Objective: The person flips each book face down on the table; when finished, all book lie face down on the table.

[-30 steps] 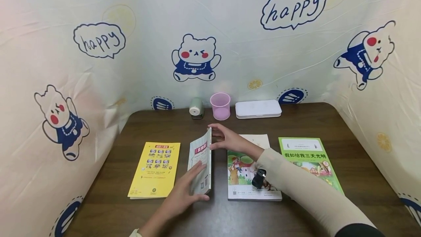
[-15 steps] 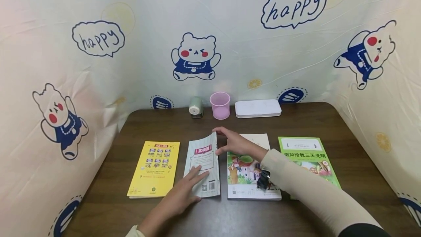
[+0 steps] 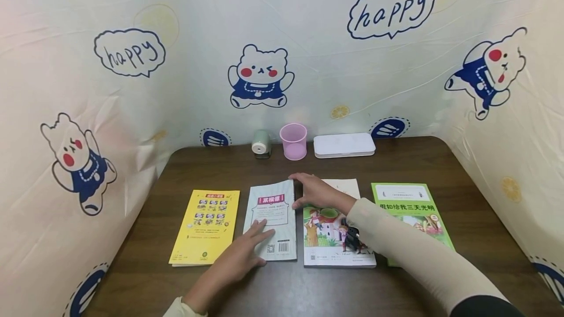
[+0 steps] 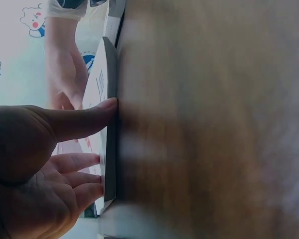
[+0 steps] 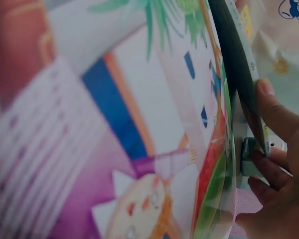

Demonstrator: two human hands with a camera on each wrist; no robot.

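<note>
A pale-blue paperback (image 3: 275,204), steeply tilted a second ago, lies nearly flat on the counter (image 3: 304,290) between the left grip (image 3: 240,257), fingers apart against its cover, and the right grip (image 3: 323,193), pinching its far corner; laying-down looks almost finished.

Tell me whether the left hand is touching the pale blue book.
Touching: in the left wrist view, the left hand has its thumb tip and fingertips against the pale blue book.

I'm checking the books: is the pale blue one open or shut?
Shut: the pale blue book shows one unbroken cover, no spread pages.
</note>
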